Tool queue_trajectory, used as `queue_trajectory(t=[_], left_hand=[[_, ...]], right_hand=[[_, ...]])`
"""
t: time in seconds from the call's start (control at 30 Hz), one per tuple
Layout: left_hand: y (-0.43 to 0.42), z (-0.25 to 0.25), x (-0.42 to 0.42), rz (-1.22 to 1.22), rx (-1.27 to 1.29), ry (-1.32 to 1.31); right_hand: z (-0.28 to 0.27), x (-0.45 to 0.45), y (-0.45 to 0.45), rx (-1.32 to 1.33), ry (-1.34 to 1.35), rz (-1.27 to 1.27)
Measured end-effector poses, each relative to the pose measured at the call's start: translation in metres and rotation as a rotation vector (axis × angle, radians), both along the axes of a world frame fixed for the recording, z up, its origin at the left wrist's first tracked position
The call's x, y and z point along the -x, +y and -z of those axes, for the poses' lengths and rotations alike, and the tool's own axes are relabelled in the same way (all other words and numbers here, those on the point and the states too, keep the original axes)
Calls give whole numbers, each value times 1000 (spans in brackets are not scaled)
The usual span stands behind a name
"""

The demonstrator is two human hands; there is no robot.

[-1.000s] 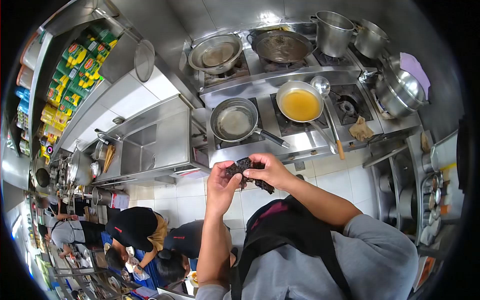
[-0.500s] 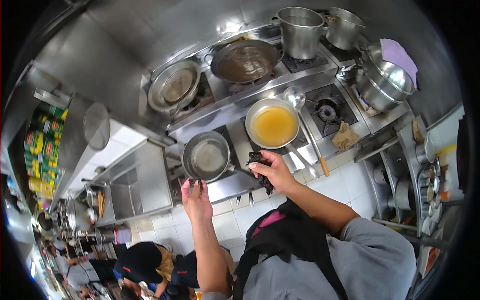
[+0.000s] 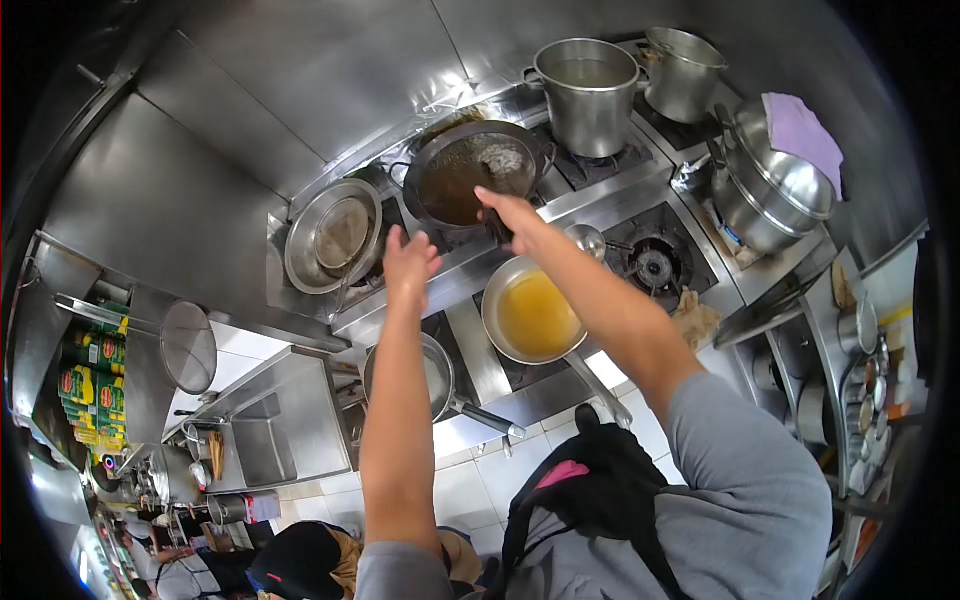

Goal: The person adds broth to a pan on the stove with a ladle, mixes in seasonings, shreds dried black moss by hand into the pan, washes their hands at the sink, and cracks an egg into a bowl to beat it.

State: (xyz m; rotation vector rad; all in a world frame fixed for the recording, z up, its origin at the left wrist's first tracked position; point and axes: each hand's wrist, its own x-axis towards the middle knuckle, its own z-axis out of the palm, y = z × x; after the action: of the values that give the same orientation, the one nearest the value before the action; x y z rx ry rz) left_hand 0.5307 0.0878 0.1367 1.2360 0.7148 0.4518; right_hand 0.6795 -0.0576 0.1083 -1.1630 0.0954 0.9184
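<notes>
Over the near edge of a wok (image 3: 440, 195) of dark liquid, my right hand (image 3: 515, 220) is closed around a dark, crumpled piece (image 3: 494, 228), partly hidden by the hand; its kind is unclear. A patch of pale bubbles (image 3: 505, 160) shows in the liquid beyond that hand. My left hand (image 3: 410, 268) is just left of the wok's near side, fingers apart, with nothing visible in it. Below my right forearm sits a pan with yellow liquid (image 3: 535, 315). My left forearm partly covers another frying pan (image 3: 437, 375).
A strainer in a metal bowl (image 3: 340, 235) stands left of the wok. Tall pots (image 3: 590, 110) are at the back right, near a lidded pot (image 3: 770, 190) with a purple cloth. A ladle (image 3: 585, 240) lies beside the yellow-liquid pan. A sink (image 3: 265, 440) is at left.
Both hands have moved forward from above the front pans to the wok. The small dark piece in my left hand is gone and that hand has opened. Bubbles now show in the wok.
</notes>
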Motion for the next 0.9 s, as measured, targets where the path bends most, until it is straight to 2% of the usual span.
queue_trajectory(t=[0.07, 0.13, 0.2, 0.27, 0.33, 0.4, 0.53, 0.6, 0.63, 0.7, 0.9], left_hand=[[-28, 24, 42, 165, -273, -45], [-57, 43, 89, 210, -268, 77], [-84, 54, 144, 204, -250, -9], [-101, 44, 191, 137, -239, 7], [-107, 39, 220, 55, -236, 25], [-118, 41, 271, -64, -349, -30], [-139, -8, 378, -256, -379, -114], [-148, -22, 419, -269, -547, -46], [-156, -26, 441, -320, -553, -47], [-170, -32, 482, -282, -954, 50], [-188, -17, 570, -495, -966, 175]], right_hand=[[21, 37, -26, -209, 146, -79], [40, 78, -46, -347, 274, -144], [39, 124, -55, -390, 335, -178], [16, 172, -56, -404, 562, -143], [11, 199, -46, -412, 607, -186], [8, 245, -46, -472, 675, -252], [-26, 355, -37, -486, 700, -332], [-32, 404, -27, -438, 681, -387], [-32, 429, -27, -408, 656, -397], [-34, 478, -28, -389, 646, -466], [-24, 583, -11, -348, 560, -685]])
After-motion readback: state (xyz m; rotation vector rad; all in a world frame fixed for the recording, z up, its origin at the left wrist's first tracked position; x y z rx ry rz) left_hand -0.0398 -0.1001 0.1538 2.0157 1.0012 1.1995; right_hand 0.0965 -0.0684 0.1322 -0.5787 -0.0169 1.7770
